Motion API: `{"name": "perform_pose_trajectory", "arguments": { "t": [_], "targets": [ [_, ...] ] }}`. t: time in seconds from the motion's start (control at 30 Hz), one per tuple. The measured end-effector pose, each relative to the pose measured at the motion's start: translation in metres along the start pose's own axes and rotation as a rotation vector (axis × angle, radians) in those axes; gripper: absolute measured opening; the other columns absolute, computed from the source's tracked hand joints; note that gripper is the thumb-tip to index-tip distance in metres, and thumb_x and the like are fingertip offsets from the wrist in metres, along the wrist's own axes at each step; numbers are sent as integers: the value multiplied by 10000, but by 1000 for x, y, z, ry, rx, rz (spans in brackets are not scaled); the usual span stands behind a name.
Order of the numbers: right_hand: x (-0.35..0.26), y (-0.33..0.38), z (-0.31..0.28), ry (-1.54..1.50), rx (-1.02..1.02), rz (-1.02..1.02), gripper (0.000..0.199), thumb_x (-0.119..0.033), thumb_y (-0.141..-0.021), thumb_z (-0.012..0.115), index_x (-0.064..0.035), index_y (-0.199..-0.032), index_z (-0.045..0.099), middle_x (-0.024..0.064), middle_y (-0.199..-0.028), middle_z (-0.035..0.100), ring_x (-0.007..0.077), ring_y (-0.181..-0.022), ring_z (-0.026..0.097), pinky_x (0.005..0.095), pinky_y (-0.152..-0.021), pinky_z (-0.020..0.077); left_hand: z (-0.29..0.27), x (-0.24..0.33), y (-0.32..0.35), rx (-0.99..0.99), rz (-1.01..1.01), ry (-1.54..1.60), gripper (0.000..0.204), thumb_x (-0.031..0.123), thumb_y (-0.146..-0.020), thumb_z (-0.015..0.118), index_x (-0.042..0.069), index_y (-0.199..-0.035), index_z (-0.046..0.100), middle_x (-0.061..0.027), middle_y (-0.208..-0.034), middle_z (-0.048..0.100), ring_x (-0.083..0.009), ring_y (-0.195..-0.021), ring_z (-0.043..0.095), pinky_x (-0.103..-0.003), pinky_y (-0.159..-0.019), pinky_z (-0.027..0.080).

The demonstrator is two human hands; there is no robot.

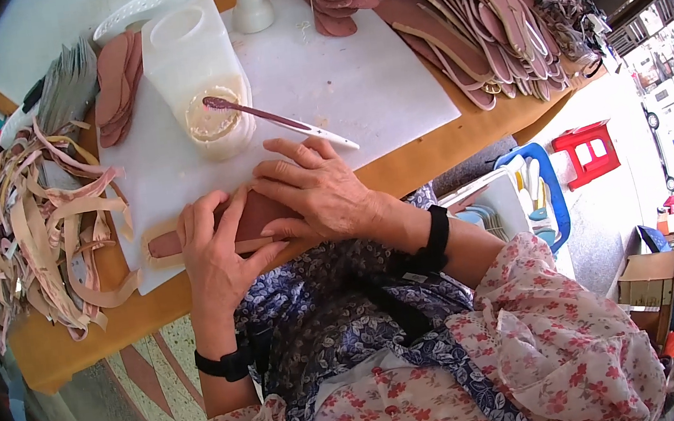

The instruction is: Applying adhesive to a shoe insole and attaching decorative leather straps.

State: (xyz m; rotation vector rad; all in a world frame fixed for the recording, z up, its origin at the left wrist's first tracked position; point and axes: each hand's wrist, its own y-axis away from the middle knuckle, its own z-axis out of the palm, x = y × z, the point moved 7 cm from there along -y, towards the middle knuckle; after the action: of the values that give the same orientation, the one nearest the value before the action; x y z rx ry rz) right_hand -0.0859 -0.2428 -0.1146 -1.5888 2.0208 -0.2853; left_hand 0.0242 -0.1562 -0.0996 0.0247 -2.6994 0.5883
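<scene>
At the far left, a heap of tan strips [62, 232] hangs over the worktop [55, 350], its loose ends near the narrow end of the brown sole [258, 220]. Above the heap lies a short stack of soles [118, 86]. The brown sole lies on the white board [361, 64] by its near edge, its long axis running left to right and rising slightly to the right. The left hand [220, 250] is over its middle, nearer the narrow end, fingers parted on top; whether that grip pinches or only presses, I cannot tell. Just beyond stands the white tub [220, 145], a toothbrush [293, 123] resting across it and slanting down toward the right hand, blocking the far side. The right hand [318, 192] covers the wide end, thumb at the near edge, fingers spread; its hold is also unclear. Farther right are piled sandal pieces [473, 17] and, lower, a blue basket [557, 204].
</scene>
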Motion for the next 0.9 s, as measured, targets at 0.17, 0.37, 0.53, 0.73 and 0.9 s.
{"name": "perform_pose_trajectory", "arguments": {
  "t": [0.17,0.37,0.53,0.73,0.9],
  "targets": [
    [-3,3,-7,-17,65,-28,604,-500,-824,660,-75,-1247,589,101,-1253,562,308,-1282,442,477,-1002,336,-4,-1,3,-14,7,-31,734,397,-619,835,64,-1233,610,-117,-1164,507,-326,-1084,498,-483,-965,392],
    [-1,5,-15,-8,144,15,621,-427,-806,702,-62,-1285,550,115,-1247,562,317,-1241,475,459,-998,358,-37,-31,17,-72,-39,-201,815,454,-664,802,55,-1323,534,-158,-1368,449,-356,-1299,407,-538,-1065,311],
    [-6,1,-19,64,181,23,582,-377,-816,701,-53,-1275,545,124,-1173,587,314,-1200,500,445,-957,373,-61,-94,56,-86,-293,-177,780,414,-714,784,42,-1343,514,-159,-1386,459,-367,-1302,395,-463,-1070,325],
    [-5,3,-22,72,214,0,566,-350,-837,688,-51,-1292,533,119,-1159,593,314,-1192,504,436,-952,373,-55,-87,60,21,-200,-153,698,311,-758,776,14,-1331,513,-143,-1384,465,-355,-1274,432,-428,-1057,360],
    [-7,4,-22,77,217,10,548,-348,-847,678,-49,-1283,534,115,-1157,595,309,-1190,505,434,-950,373,-61,-80,59,11,-213,-181,669,338,-720,802,7,-1246,556,-141,-1287,511,-341,-1206,472,-435,-1013,387]
  ]
}}
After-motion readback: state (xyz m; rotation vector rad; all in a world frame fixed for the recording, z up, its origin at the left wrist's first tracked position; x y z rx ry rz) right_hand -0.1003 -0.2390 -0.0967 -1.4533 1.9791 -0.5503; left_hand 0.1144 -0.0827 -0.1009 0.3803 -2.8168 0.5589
